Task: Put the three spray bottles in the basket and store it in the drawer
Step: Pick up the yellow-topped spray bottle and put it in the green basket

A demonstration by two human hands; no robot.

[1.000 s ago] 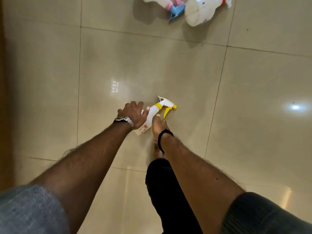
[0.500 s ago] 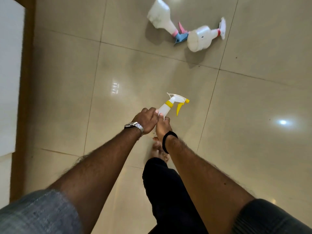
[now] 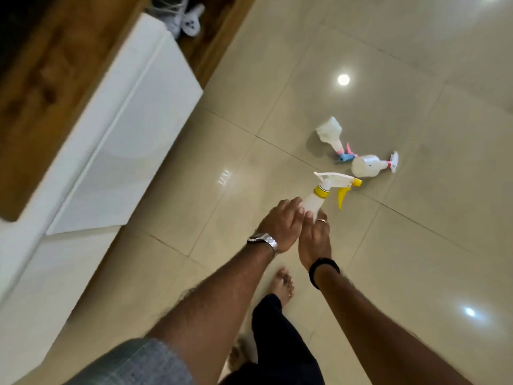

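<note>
A white spray bottle with a yellow trigger (image 3: 327, 187) is held up off the floor between both my hands. My left hand (image 3: 280, 225), with a watch on the wrist, wraps its body from the left. From the right, my right hand (image 3: 315, 240) presses against it; a ring and a black wristband mark that hand. Two more white spray bottles lie on the tiles beyond: one with a pink and blue head (image 3: 331, 136), one with a red collar (image 3: 367, 165). No basket is visible.
A white cabinet front (image 3: 130, 129) with a wooden top (image 3: 50, 79) runs along the left. A white cable and plugs (image 3: 186, 19) lie in the wooden recess at the top. My bare foot (image 3: 283, 284) and dark trouser leg stand on the glossy beige tiled floor (image 3: 416, 259).
Both hands lifted the yellow-trigger bottle off the floor. The view swung left and up, so the cabinet came into sight and the two lying bottles shifted right and down.
</note>
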